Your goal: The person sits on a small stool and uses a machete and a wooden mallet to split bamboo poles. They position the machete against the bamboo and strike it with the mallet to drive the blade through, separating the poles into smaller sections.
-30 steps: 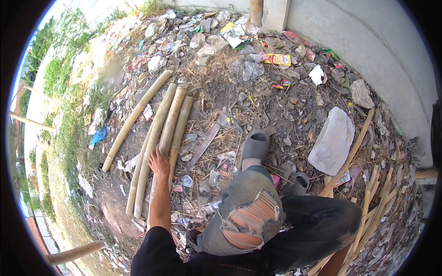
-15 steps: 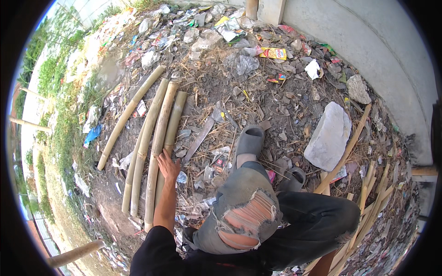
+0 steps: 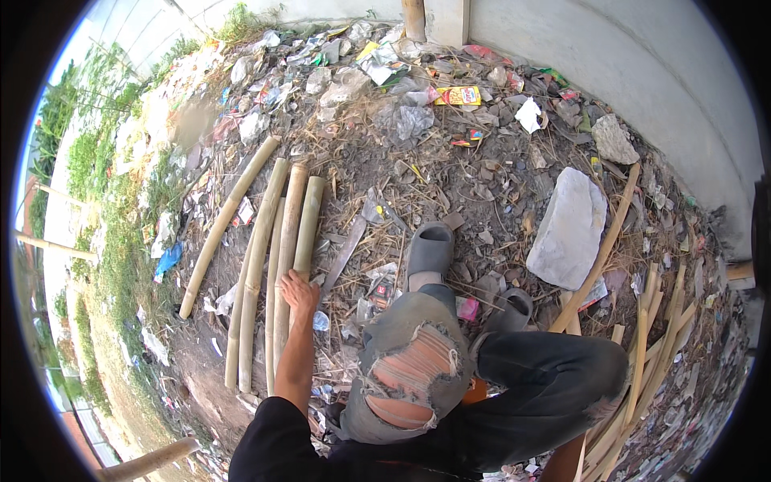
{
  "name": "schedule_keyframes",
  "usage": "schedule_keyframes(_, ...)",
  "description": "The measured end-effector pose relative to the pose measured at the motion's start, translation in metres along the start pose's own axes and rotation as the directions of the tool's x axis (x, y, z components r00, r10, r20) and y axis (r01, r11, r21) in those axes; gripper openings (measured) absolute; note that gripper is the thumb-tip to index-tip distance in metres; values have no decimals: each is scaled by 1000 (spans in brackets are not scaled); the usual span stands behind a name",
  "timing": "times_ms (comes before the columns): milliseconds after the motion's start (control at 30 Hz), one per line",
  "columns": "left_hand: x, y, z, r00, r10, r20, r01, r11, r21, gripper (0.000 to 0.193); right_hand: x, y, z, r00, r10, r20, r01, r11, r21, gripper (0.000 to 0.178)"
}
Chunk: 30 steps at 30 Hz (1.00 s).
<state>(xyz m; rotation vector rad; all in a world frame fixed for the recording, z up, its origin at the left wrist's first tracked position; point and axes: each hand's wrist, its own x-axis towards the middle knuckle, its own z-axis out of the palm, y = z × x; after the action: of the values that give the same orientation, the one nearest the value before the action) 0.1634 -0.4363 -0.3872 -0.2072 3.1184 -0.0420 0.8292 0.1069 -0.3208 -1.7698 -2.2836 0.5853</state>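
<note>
The person's left hand (image 3: 299,293) lies over the right-hand bamboo poles (image 3: 289,233) of a loose row on the ground, fingers bent across the stems; from here I can't tell whether it is gripping or merely resting. The right hand is out of sight, with just a bit of right forearm (image 3: 565,461) showing below the bent leg, so I can't say what it is doing. The poles lie side by side, running away from the person, and one more pole (image 3: 229,229) sits a little apart on the left.

Just right of the row there's a flat grey strip (image 3: 345,255) among dry stalks. The front foot wears a grey sandal (image 3: 431,249), below the ripped jeans (image 3: 414,373). To the right, a pale stone block (image 3: 567,229) rests near a long wooden strip (image 3: 601,253), with a bundle of split strips (image 3: 652,361) nearer the person.

Farther off, a yellow packet (image 3: 458,95) with red-and-white printing lies face up beside a crumpled clear plastic bag (image 3: 404,122); I can't make out whether either holds anything. Blue plastic (image 3: 168,261) lies left by the greenery (image 3: 88,136), and a grey wall (image 3: 642,96) closes off the right.
</note>
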Motion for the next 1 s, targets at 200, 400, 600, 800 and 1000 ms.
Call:
schedule_keyframes(200, 7, -6, -2, 992, 115, 60, -103, 979, -176, 71, -24, -7, 16, 1000, 7, -8, -6, 998, 55, 34)
schedule_keyframes(400, -4, 31, -7, 954, 224, 201, -162, 946, -281, 82, -38, -13, 27, 999, -19, -37, 23, 991, 132, 33)
schedule_keyframes(600, 21, 31, 32, 926, 264, 269, -169, 929, -330, 80, -35, -39, 36, 995, -48, -84, 67, 969, 239, 33)
schedule_keyframes(800, 21, 83, -122, 893, 403, 201, -226, 787, -574, 89, 10, -49, 20, 972, -135, -195, 200, 907, 370, 32)
schedule_keyframes(1000, 29, 153, -352, 748, 589, -306, -621, 458, -636, 82, 76, -201, -55, 908, -229, -350, 352, 870, 345, 24)
